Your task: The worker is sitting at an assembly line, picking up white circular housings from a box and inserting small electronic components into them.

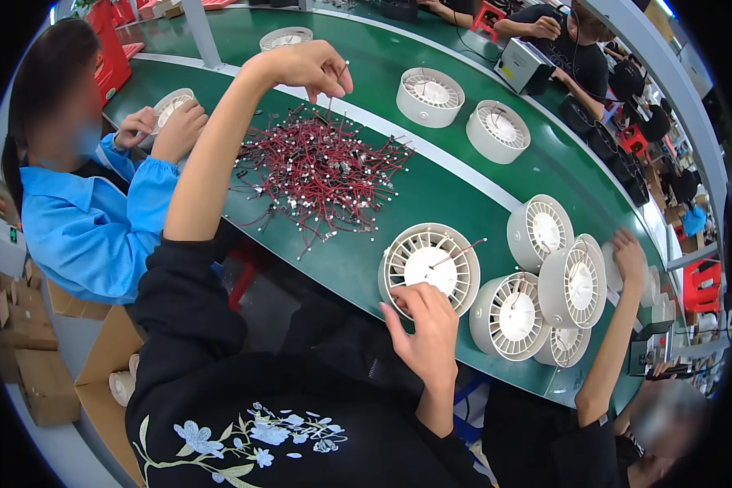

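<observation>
Raised above a heap of dark red wire leads (321,167) with small white connectors, my left hand (313,69) has its fingers pinched on a thin wire lead (330,102), of which only small parts show. My right hand (427,325) grips the near rim of a round white fan housing (431,264) at the front edge of the green table. Radial slots ring the housing's disc, and a short red wire sticks out from its middle toward the right.
Several similar housings (573,285) are stacked to the right, where a co-worker's arm (606,350) reaches in. Two more stand on the far belt (366,49). On the left, a person in blue (98,220) handles another housing (173,106). A metal post (201,32) rises at the back left.
</observation>
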Motion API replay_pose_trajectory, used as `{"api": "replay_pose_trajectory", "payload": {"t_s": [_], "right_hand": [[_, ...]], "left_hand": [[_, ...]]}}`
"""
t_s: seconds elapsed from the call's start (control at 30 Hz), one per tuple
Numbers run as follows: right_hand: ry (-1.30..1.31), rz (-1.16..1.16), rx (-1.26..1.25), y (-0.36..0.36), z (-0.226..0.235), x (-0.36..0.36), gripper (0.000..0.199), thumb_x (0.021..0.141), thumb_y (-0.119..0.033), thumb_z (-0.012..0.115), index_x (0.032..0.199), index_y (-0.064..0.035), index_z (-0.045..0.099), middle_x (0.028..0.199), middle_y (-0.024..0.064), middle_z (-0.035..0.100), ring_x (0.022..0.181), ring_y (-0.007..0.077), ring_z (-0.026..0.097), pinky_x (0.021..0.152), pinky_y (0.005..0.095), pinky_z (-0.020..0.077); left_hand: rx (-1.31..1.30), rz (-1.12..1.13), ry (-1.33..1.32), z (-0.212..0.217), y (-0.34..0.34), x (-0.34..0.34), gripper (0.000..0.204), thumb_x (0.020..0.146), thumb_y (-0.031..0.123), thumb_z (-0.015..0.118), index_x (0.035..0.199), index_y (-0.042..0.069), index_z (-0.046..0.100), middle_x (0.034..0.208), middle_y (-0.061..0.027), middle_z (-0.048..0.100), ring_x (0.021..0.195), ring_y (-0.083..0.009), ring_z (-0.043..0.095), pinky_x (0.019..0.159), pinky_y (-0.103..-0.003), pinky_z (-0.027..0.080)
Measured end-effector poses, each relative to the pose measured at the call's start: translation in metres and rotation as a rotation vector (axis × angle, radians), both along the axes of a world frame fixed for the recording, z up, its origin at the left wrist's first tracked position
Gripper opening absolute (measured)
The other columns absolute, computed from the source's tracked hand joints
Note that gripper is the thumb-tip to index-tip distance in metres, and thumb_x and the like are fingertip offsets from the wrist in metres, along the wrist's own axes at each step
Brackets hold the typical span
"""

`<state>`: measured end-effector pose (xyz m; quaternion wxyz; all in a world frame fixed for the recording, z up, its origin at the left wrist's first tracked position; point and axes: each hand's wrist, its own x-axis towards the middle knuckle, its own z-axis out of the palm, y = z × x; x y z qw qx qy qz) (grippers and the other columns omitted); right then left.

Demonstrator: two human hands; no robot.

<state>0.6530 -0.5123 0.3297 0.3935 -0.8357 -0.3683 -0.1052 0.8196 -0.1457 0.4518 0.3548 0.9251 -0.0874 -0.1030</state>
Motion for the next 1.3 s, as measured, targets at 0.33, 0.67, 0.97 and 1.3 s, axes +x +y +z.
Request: {"api": "replay_pose_trajectory", "payload": {"t_s": [0.33, 0.67, 0.97, 1.3], "right_hand": [[0.711, 0.040, 0.492, -0.018, 0.019, 0.007, 0.015, 0.095, -0.008, 0.064, 0.105, 0.0024, 0.068, 0.084, 0.0080, 0.065, 0.072, 0.0109, 0.061, 0.064, 0.0240, 0.0482], [0.724, 0.106, 0.497, -0.027, 0.014, 0.008, 0.020, 0.098, 0.002, 0.052, 0.111, 0.0057, 0.067, 0.082, 0.0092, 0.066, 0.071, 0.0150, 0.063, 0.067, 0.0285, 0.0508], [0.425, 0.184, 0.075, -0.023, 0.028, -0.005, 0.020, 0.089, 0.007, 0.060, 0.107, 0.0015, 0.066, 0.084, 0.0143, 0.062, 0.072, 0.0297, 0.065, 0.065, 0.0365, 0.0512], [-0.124, -0.003, -0.018, -0.019, 0.036, -0.011, 0.023, 0.077, 0.010, 0.071, 0.097, -0.0001, 0.069, 0.082, 0.0092, 0.064, 0.066, 0.0253, 0.061, 0.058, 0.0332, 0.0485]], "left_hand": [[-0.107, -0.002, -1.153, -0.021, -0.134, -0.137, 0.014, 0.077, -0.001, 0.078, 0.088, 0.003, 0.070, 0.081, -0.0070, 0.068, 0.068, -0.0184, 0.065, 0.059, -0.029, 0.051], [-0.261, 0.063, -0.839, -0.115, -0.231, -0.227, 0.029, 0.067, -0.001, 0.085, 0.093, 0.007, 0.075, 0.094, -0.0074, 0.068, 0.085, -0.0222, 0.065, 0.071, -0.030, 0.051], [-0.425, 0.156, -0.533, -0.099, -0.200, -0.214, 0.024, 0.075, -0.004, 0.080, 0.096, 0.000, 0.069, 0.094, -0.0112, 0.062, 0.082, -0.0251, 0.064, 0.071, -0.031, 0.052], [-0.597, 0.159, -0.317, -0.111, -0.210, -0.222, 0.014, 0.087, -0.009, 0.068, 0.098, -0.005, 0.061, 0.095, -0.0125, 0.057, 0.079, -0.0218, 0.065, 0.069, -0.030, 0.055]]}}
